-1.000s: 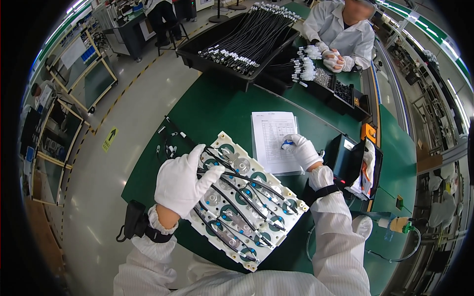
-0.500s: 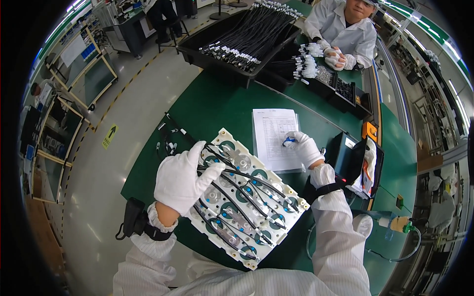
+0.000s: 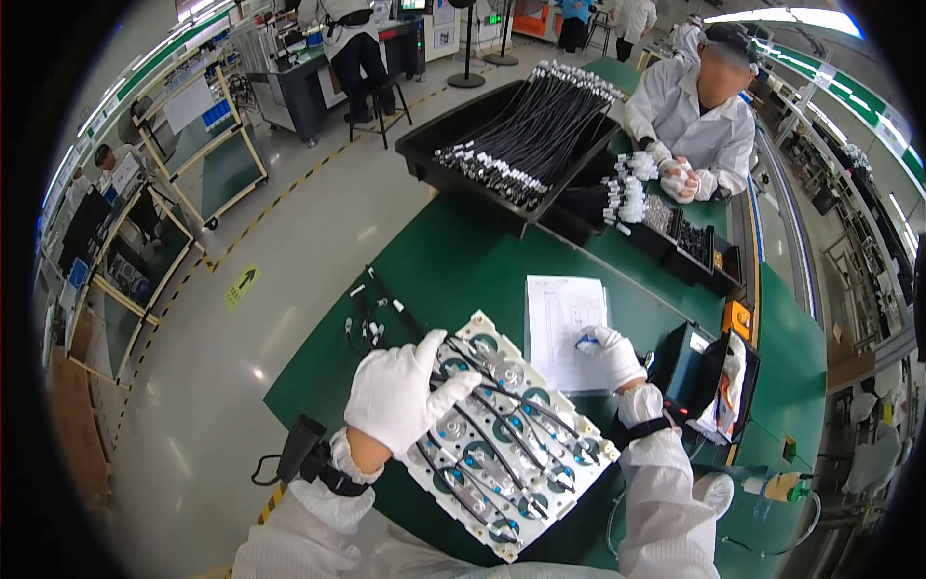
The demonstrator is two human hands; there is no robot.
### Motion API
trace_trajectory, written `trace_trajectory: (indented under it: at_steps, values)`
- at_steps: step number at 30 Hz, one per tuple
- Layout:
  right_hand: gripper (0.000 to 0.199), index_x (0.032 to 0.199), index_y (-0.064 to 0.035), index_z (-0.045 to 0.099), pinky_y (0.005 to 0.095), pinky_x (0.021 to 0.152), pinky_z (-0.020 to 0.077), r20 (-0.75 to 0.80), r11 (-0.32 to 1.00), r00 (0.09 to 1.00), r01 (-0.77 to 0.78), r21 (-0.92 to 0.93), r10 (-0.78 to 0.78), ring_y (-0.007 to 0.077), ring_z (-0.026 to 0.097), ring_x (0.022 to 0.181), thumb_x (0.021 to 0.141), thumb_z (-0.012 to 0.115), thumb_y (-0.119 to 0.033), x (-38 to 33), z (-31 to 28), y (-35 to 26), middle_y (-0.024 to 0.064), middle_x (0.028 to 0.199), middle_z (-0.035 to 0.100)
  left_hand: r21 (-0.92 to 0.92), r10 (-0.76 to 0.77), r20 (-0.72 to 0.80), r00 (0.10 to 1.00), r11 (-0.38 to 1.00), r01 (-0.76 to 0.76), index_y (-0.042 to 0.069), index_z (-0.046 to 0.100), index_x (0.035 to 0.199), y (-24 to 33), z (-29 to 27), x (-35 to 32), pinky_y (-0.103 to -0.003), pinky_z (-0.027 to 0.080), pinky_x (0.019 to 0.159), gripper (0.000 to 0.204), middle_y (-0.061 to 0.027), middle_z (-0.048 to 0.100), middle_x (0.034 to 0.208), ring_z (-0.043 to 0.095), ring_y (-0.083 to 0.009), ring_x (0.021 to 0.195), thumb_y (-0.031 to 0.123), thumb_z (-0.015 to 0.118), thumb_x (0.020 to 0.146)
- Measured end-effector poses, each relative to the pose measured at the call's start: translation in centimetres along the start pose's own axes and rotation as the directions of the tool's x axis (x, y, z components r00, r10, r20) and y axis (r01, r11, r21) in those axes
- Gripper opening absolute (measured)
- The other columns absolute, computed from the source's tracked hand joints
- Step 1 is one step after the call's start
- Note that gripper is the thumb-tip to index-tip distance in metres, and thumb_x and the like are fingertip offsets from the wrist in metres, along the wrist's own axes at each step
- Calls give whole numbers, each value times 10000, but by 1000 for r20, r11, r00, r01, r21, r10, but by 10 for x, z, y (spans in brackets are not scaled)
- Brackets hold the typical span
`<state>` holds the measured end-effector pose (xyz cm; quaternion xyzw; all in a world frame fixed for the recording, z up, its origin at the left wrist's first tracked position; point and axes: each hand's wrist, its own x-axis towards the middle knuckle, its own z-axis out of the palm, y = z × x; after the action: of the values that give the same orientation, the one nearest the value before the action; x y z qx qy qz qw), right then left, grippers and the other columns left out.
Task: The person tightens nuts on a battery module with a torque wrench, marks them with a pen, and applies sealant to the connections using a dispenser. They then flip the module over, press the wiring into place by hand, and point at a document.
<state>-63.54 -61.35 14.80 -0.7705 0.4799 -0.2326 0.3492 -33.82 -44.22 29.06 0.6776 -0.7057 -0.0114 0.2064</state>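
A bright workshop with a grey floor lies around me, and the green tabletop (image 3: 434, 251) runs from my body to the far side, where a co-worker (image 3: 687, 121) in a white coat sits with hands together. At the far end stands a black tray (image 3: 413, 162) of finished-looking leads (image 3: 555, 125), with small bins (image 3: 666, 230) to its right. The white board (image 3: 582, 475) lies near me, askew on the tabletop, black cables (image 3: 506, 423) running across its clear discs and blue dots. What has changed over the last second is mostly my view: it has lifted, so everything sits lower and more of the far room shows. My gloves keep their places relative to the board and paper, so the work, as I judge it, is at a pause for checking rather than shifting parts. My left grip (image 3: 394, 396) rests over the cables at the board's far left side, thumb and forefinger parted; whether the hidden fingers close on them I cannot tell. Loose ends (image 3: 371, 318) lie just beyond it, to the left. My right grip (image 3: 617, 360) pinches a small blue thing (image 3: 586, 341) over the paper (image 3: 552, 323), right of the board; its kind is too small to tell. Farther right stands a black box (image 3: 733, 391).
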Motion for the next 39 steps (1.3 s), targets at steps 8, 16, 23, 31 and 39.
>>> trace_trajectory:
  at_steps: [8, 16, 23, 31, 39]
  values:
    - [169, 988, -25, 612, 265, 690, 467, -71, 995, 993, -86, 59, 90, 122, 563, 697, 822, 610, -56, 12, -2, 7, 66, 759, 635, 34, -43, 34, 998, 999, 42, 6, 554, 1120, 1, 1, 7, -407, 475, 643, 636, -161, 623, 718, 610, -311, 651, 572, 456, 848]
    - [346, 1252, -143, 481, 415, 761, 476, -434, 901, 900, -219, -374, 38, 382, 591, 866, 916, 491, -225, -30, -55, -22, 225, 975, 584, -177, -139, 27, 990, 974, 141, 67, 299, 1361, -1, -1, -1, -389, 487, 693, 693, -167, 599, 928, 616, -291, 735, 527, 474, 872]
    - [512, 1376, -148, 354, 280, 550, 437, -500, 983, 848, -118, 144, 175, 177, 514, 536, 884, 454, -43, -133, -83, -60, 117, 646, 537, -789, -566, -497, 657, 611, -70, 58, 18, 1436, -77, -124, 35, -304, 474, 758, 913, -93, 546, 946, 570, -169, 783, 337, 640, 829]
    - [207, 1002, -61, 625, 360, 590, 488, -493, 816, 791, -525, -243, 362, 280, 621, 619, 889, 534, -208, -249, -36, -15, 154, 751, 641, -640, -283, -80, 956, 750, 169, 44, 471, 1284, -95, -63, 28, -268, 410, 896, 459, -57, 593, 1060, 568, -124, 939, 343, 487, 936]
    - [197, 914, -94, 646, 436, 703, 495, -556, 801, 765, -536, -267, 326, 353, 622, 785, 846, 530, -238, -191, -22, -42, 170, 802, 642, -591, 82, 284, 955, 800, 107, -11, 537, 1176, -54, 15, 12, -285, 395, 932, 493, -122, 593, 1120, 543, -207, 1064, 412, 450, 937]
